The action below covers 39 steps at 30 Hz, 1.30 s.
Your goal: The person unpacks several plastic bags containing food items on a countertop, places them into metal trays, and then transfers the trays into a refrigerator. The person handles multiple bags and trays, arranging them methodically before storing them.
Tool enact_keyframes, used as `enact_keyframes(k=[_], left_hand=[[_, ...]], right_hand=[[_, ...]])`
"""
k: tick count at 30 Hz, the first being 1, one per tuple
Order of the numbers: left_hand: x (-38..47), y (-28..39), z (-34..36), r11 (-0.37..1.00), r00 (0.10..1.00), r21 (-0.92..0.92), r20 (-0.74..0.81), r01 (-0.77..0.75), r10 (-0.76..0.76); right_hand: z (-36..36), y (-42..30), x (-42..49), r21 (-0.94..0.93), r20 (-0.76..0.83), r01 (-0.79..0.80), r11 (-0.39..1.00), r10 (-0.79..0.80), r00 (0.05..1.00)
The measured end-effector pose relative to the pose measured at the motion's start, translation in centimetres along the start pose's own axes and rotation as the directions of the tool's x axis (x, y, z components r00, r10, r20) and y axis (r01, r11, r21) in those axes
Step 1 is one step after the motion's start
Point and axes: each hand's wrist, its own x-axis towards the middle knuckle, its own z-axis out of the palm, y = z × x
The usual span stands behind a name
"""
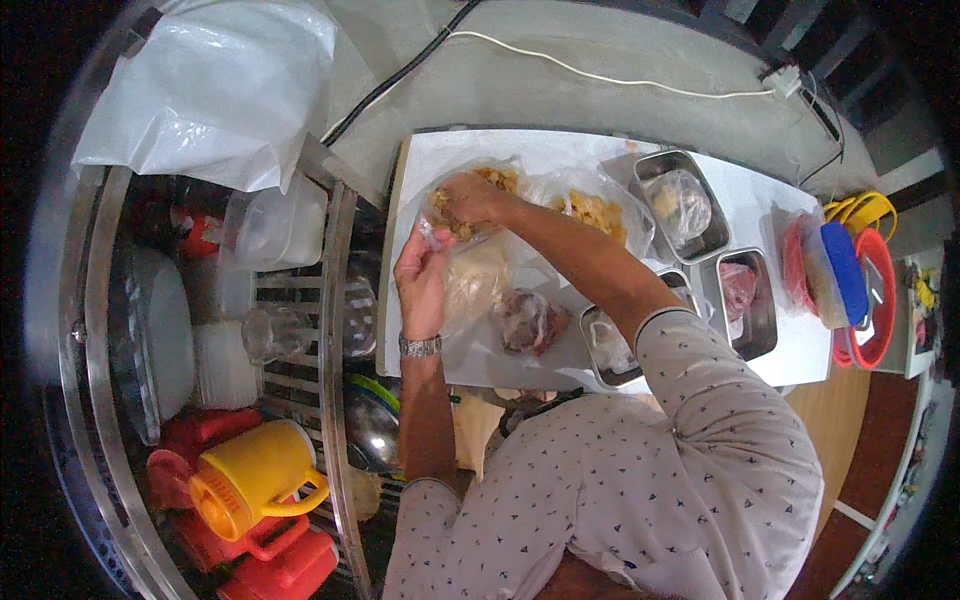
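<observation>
My left hand (424, 262), with a metal-band watch at its wrist, grips the gathered edge of a clear plastic bag (450, 232). Inside that bag, among yellowish-brown food pieces (500, 180), lies my right hand (469, 199); its fingers are partly hidden, so its hold is unclear. A second clear bag of yellow pieces (596, 214) rests to the right, beyond my right forearm. Nearer to me are a bag with pale contents (476, 281) and a bag of dark reddish food (529, 322).
Steel containers (682, 251) with bagged food stand on the white table (555, 142). Red and blue baskets (847, 274) are at its right end. To the left, a metal rack (334, 375) holds a yellow pitcher (255, 476), red pitchers (285, 562) and plastic containers (274, 225).
</observation>
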Motion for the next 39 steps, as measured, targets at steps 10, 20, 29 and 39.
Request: enact_keyframes(k=[10, 20, 29, 39], left_hand=[[2.1, 1.1, 1.2, 0.99, 0.996, 0.122, -0.046, -0.067, 0.074], [3.6, 0.8, 0.3, 0.749, 0.961, 0.651, -0.108, -0.124, 0.253], [2.9, 0.4, 1.1, 0.494, 0.702, 0.792, -0.12, -0.359, 0.702], [-12.4, -0.5, 13.7, 0.547, 0.795, 0.586, 0.525, -0.597, 0.305]], right_hand=[[-3.3, 0.0, -1.6, 0.718, 0.278, -0.398, 0.571, 0.289, 0.916], [-17.2, 1.3, -15.8, 0.729, 0.258, -0.27, 0.63, 0.113, 0.959], [-12.4, 6.5, -18.9, -0.184, 0.127, -0.134, 0.974, 0.159, 0.979], [-9.5, 8.9, -18.6, -0.394, -0.209, -0.261, 0.881, 0.191, 0.959]])
